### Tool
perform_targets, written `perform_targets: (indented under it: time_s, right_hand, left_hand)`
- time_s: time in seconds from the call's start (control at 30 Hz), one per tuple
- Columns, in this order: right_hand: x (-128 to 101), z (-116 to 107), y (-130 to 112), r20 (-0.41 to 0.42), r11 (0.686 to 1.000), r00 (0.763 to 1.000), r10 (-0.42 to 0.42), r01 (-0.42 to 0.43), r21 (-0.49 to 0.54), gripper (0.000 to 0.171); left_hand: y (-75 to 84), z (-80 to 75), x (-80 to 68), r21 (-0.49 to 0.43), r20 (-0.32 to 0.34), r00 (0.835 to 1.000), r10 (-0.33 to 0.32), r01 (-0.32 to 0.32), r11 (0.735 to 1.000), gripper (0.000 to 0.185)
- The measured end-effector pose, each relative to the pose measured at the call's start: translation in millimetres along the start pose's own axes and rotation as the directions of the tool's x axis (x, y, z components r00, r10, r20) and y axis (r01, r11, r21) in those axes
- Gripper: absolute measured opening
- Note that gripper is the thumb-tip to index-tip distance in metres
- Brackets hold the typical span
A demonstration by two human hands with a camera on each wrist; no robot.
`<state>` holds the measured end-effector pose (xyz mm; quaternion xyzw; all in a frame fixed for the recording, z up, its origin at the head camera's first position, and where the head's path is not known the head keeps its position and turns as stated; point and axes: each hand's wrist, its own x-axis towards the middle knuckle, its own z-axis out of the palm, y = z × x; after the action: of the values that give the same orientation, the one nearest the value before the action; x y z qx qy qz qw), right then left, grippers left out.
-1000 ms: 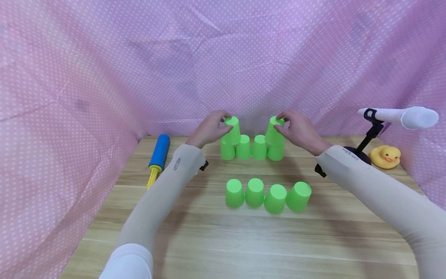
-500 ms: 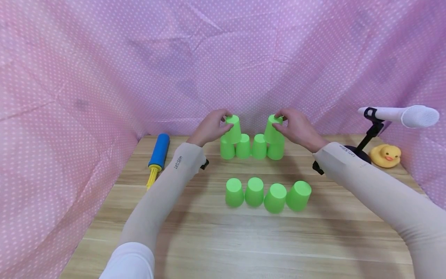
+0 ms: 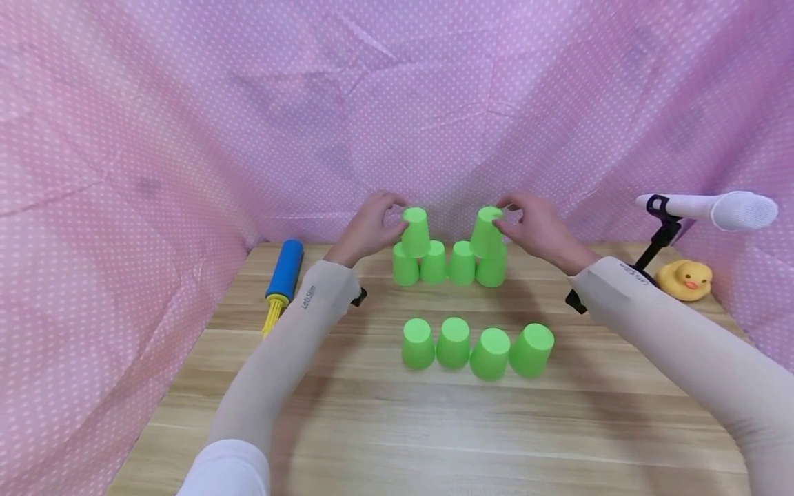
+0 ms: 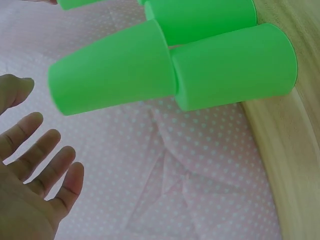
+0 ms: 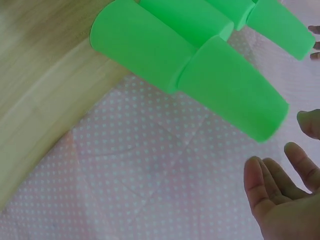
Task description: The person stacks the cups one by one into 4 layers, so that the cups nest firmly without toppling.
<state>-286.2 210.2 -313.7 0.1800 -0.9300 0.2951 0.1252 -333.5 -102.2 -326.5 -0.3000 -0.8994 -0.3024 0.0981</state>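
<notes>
Upside-down green plastic cups stand in a back row, one being a middle cup (image 3: 433, 264). A left upper cup (image 3: 416, 235) rests on the row's left end, over the outer cup (image 4: 235, 67) and its neighbour. Over the right end sits a right upper cup (image 3: 486, 235), tilted slightly in the head view. My left hand (image 3: 371, 229) is just left of its upper cup, fingers spread, with a gap showing in the left wrist view. Close beside the other upper cup, my right hand (image 5: 287, 205) has loosely bent fingers and is apart from it.
Nearer on the wooden table (image 3: 384, 427) stand several more upturned green cups (image 3: 453, 344) in a row. A blue and yellow pump-like tool (image 3: 285, 272) lies left. At right are a white microphone (image 3: 713, 209) on a black stand and a yellow rubber duck (image 3: 685, 280). Pink dotted cloth (image 3: 446, 103) hangs behind.
Both hands have let go of the upper cups and drawn slightly outward. The two cups stay on the back row, and the front row has not moved.
</notes>
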Motion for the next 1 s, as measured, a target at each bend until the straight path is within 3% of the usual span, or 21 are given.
perform_targets:
  time_s: [0.2, 0.37, 0.5, 0.7, 0.8, 1.0]
  right_hand:
    - [-5.5, -14.1, -9.2, -0.105, 0.997, 0.991, -0.078, 0.076, -0.021, 0.03]
    - [-12.6, -17.3, -19.0, -0.146, 0.978, 0.967, -0.207, 0.198, -0.071, 0.025]
    - [-24.6, -12.6, -28.1, -0.132, 0.953, 0.944, -0.301, 0.292, -0.086, 0.024]
    - [-48.6, 1.5, -37.3, -0.082, 0.919, 0.916, -0.393, 0.388, -0.075, 0.028]
    - [-60.7, 11.4, -40.5, -0.001, 0.911, 0.912, -0.41, 0.41, -0.05, 0.03]
    - [-80.1, 35.8, -42.0, 0.166, 0.902, 0.89, -0.425, 0.432, -0.012, 0.031]
  left_hand:
    - [6.1, -10.6, -15.1, 0.05, -0.046, 0.992, 0.117, -0.115, 0.992, 0.032]
    - [16.4, -15.7, -28.3, 0.072, -0.042, 0.972, 0.23, -0.226, 0.971, 0.032]
    - [25.3, -15.8, -40.1, 0.087, -0.025, 0.948, 0.317, -0.314, 0.946, 0.03]
    - [32.4, -9.9, -57.4, 0.052, -0.014, 0.898, 0.44, -0.439, 0.897, 0.031]
    - [31.4, -4.1, -69.1, 0.044, 0.034, 0.896, 0.442, -0.443, 0.895, 0.033]
    - [30.5, 12.8, -98.2, 0.019, 0.193, 0.914, 0.356, -0.366, 0.93, 0.035]
